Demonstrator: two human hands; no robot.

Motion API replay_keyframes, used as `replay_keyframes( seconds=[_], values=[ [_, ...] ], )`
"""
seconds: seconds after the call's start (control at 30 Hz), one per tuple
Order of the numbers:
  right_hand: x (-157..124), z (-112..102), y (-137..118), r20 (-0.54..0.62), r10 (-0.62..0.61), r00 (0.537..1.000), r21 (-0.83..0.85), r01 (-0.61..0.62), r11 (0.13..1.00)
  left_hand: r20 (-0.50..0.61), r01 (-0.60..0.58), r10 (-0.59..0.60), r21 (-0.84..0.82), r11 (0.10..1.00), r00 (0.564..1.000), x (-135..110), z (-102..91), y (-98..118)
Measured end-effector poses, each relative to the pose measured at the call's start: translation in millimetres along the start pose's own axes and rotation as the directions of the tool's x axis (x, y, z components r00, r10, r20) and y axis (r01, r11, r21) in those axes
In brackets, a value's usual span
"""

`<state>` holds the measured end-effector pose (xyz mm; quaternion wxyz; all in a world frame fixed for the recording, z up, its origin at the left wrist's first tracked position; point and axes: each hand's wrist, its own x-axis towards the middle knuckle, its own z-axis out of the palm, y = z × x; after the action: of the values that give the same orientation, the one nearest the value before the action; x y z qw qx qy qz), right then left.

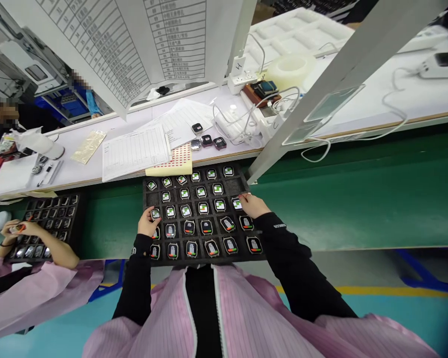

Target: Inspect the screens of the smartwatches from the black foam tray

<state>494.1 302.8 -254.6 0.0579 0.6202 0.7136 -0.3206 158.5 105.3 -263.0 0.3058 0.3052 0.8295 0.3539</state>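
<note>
A black foam tray (pixel 236 187) in front of me holds rows of square smartwatch cases with lit screens. Thumb and finger of my left hand (pixel 146 223) close round a smartwatch (pixel 156 213) at the tray's left edge. At the right edge, the fingers of my right hand (pixel 254 205) are on another smartwatch (pixel 237 204), closed at its upper right side. Green and white blocks show on the screens in the upper rows. The lower rows, such as this smartwatch (pixel 211 247), show dark screens with text and a red and green bar.
Behind the tray is a shelf with paper sheets (pixel 134 151), a yellow sticker sheet (pixel 175 161), small dark devices (pixel 206 140) and white chargers with cables (pixel 227 124). A slanted metal post (pixel 317 94) rises at right. A co-worker's hands (pixel 26 228) work over another tray (pixel 76 209) at left.
</note>
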Motion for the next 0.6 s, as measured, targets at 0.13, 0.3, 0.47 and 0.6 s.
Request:
replay_keyframes(
  seconds=[0.13,0.3,0.47,0.6],
  values=[
    [3,4,6,-0.002,0.011,1.0,0.064,-0.011,0.998,-0.008,-0.02,0.019,-0.063,0.998,1.0,-13,6.8,5],
    [8,8,12,-0.012,0.027,1.0,0.17,-0.024,0.985,0.106,-0.082,0.087,-0.059,0.995,0.991,-38,42.8,20],
    [4,5,13,-0.066,0.067,0.996,0.319,-0.042,0.947,0.064,-0.14,0.134,0.096,0.986,0.989,-51,55.8,33],
    [-14,6,6,-0.083,0.064,0.994,0.489,-0.015,0.872,0.057,-0.179,0.172,0.148,0.973,0.983,-58,46.3,45]
  ],
)
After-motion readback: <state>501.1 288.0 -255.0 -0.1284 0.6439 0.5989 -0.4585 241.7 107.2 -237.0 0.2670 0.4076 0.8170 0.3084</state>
